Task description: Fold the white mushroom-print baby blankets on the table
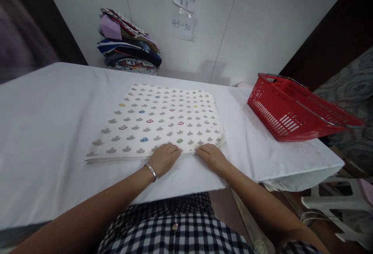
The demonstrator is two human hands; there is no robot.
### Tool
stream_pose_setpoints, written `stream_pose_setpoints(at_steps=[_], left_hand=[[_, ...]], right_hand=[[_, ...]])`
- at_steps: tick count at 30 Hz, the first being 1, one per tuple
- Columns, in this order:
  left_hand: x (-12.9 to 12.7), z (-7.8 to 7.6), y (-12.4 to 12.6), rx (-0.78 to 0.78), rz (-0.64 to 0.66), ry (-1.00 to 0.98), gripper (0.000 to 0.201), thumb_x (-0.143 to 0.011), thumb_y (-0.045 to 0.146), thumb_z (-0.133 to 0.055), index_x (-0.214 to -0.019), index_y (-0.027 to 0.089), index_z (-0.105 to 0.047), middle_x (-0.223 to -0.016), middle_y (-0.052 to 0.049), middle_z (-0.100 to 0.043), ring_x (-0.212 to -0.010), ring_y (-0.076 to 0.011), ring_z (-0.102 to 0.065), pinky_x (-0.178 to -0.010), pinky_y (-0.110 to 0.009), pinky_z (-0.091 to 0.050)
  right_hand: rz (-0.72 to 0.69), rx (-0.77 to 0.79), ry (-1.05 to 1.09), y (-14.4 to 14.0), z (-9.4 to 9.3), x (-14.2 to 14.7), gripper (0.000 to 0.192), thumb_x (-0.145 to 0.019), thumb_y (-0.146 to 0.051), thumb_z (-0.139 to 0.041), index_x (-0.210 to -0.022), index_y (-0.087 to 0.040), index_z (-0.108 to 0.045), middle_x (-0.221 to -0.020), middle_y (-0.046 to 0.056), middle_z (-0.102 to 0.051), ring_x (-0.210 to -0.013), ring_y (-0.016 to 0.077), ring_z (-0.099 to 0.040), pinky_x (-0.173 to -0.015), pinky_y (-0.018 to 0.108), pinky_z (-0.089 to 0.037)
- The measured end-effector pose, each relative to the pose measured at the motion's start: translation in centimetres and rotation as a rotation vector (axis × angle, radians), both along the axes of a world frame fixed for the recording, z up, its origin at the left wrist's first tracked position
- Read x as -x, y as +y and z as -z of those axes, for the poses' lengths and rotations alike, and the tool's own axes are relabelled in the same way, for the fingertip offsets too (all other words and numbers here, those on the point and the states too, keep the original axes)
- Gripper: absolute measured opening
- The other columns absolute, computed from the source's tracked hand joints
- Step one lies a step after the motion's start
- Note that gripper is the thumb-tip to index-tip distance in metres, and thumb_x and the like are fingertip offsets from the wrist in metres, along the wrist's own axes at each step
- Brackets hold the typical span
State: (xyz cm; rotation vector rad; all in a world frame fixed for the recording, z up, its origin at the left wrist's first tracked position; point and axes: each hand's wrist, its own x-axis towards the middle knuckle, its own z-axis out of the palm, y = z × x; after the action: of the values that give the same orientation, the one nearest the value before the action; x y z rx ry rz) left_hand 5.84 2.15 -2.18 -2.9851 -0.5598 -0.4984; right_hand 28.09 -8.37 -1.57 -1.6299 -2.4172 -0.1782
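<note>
Both hands lie flat, fingers extended and gripping nothing: left hand [164,157] and right hand [212,156] press the near edge of the folded patterned cloth [159,120], pinning it at the table's [43,129] centre; a red basket [294,108] sits at 2 o'clock.

Worn on the head, looking forward and down over the table [43,122] toward the white wall [262,21]. Close to the near table edge, with both forearms entering from below. Only one view, so no shared part with another.
</note>
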Motion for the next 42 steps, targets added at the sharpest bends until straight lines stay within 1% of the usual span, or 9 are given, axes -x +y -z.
stream_pose_setpoints(at_steps=[5,12,14,19,23,28,31,35,42], left_hand=[[-0.1,-0.2,0.1,0.022,-0.030,0.051,0.025,-0.084,0.010,-0.042,-0.101,0.018,-0.057,-0.093,-0.005,-0.062,-0.085,-0.0179,-0.054,-0.075,-0.032,-0.042],[-0.5,-0.5,0.1,-0.007,-0.015,0.099,0.019,-0.084,0.009,-0.039,-0.084,0.016,-0.057,-0.082,-0.005,-0.059,-0.076,-0.0175,-0.053,-0.070,-0.032,-0.041],[-0.5,-0.5,0.1,-0.012,-0.011,0.091,0.020,-0.083,0.009,-0.039,-0.085,0.017,-0.057,-0.083,-0.005,-0.060,-0.076,-0.0172,-0.053,-0.070,-0.032,-0.041],[-0.4,-0.1,0.0,-0.020,-0.026,0.029,0.023,-0.084,0.011,-0.040,-0.099,0.017,-0.057,-0.088,-0.005,-0.062,-0.082,-0.0182,-0.054,-0.073,-0.033,-0.043],[-0.4,-0.3,0.2,-0.034,-0.017,0.000,0.022,-0.085,0.012,-0.039,-0.092,0.018,-0.060,-0.087,-0.006,-0.063,-0.080,-0.0174,-0.055,-0.070,-0.032,-0.043],[-0.6,-0.5,0.6,-0.079,-0.009,-0.042,0.024,-0.086,0.013,-0.039,-0.092,0.019,-0.061,-0.091,-0.005,-0.064,-0.084,-0.0166,-0.056,-0.071,-0.031,-0.042],[-0.9,-0.3,0.5,-0.094,0.004,0.005,0.021,-0.085,0.012,-0.042,-0.091,0.018,-0.061,-0.090,-0.005,-0.063,-0.083,-0.0170,-0.055,-0.071,-0.031,-0.041],[-1.1,-0.2,0.0,-0.092,-0.013,0.023,0.019,-0.083,0.010,-0.043,-0.089,0.017,-0.060,-0.091,-0.006,-0.062,-0.084,-0.0179,-0.053,-0.072,-0.031,-0.041],[-1.0,-0.4,-0.4,-0.086,-0.024,0.034,0.021,-0.082,0.009,-0.045,-0.093,0.015,-0.061,-0.090,-0.006,-0.063,-0.082,-0.0191,-0.055,-0.073,-0.033,-0.043]], right_hand=[[-0.005,-0.036,0.031,0.0,-0.1,-0.1,0.028,-0.091,-0.018,-0.036,-0.115,-0.018,-0.052,-0.104,0.008,-0.060,-0.090,0.0197,-0.049,-0.077,0.033,-0.039],[0.036,-0.048,0.022,0.4,0.0,-0.3,0.027,-0.089,-0.017,-0.042,-0.114,-0.019,-0.053,-0.098,0.007,-0.061,-0.086,0.0199,-0.051,-0.073,0.033,-0.039],[0.043,-0.047,0.008,0.6,0.1,-0.3,0.027,-0.089,-0.017,-0.042,-0.113,-0.019,-0.054,-0.097,0.007,-0.062,-0.085,0.0198,-0.051,-0.073,0.033,-0.039],[0.053,-0.061,-0.023,0.5,0.0,-0.3,0.025,-0.089,-0.017,-0.042,-0.111,-0.017,-0.055,-0.097,0.008,-0.062,-0.084,0.0198,-0.052,-0.072,0.033,-0.038],[0.063,-0.081,-0.007,0.5,-0.5,-0.7,0.025,-0.089,-0.018,-0.043,-0.110,-0.019,-0.055,-0.100,0.008,-0.061,-0.088,0.0199,-0.050,-0.074,0.033,-0.037],[0.098,-0.167,-0.013,0.8,-0.4,-1.0,0.023,-0.090,-0.017,-0.041,-0.106,-0.019,-0.058,-0.097,0.007,-0.060,-0.088,0.0196,-0.048,-0.073,0.032,-0.035],[0.062,-0.140,-0.059,0.7,0.1,-0.9,0.020,-0.090,-0.020,-0.043,-0.102,-0.019,-0.059,-0.095,0.006,-0.061,-0.085,0.0192,-0.048,-0.072,0.032,-0.035],[0.068,-0.125,-0.065,0.3,0.8,-0.8,0.021,-0.090,-0.020,-0.044,-0.105,-0.019,-0.058,-0.092,0.006,-0.060,-0.083,0.0188,-0.048,-0.070,0.031,-0.035],[0.058,-0.078,-0.052,0.0,0.7,-1.0,0.025,-0.089,-0.019,-0.043,-0.112,-0.019,-0.055,-0.099,0.006,-0.059,-0.087,0.0189,-0.048,-0.073,0.031,-0.036]])
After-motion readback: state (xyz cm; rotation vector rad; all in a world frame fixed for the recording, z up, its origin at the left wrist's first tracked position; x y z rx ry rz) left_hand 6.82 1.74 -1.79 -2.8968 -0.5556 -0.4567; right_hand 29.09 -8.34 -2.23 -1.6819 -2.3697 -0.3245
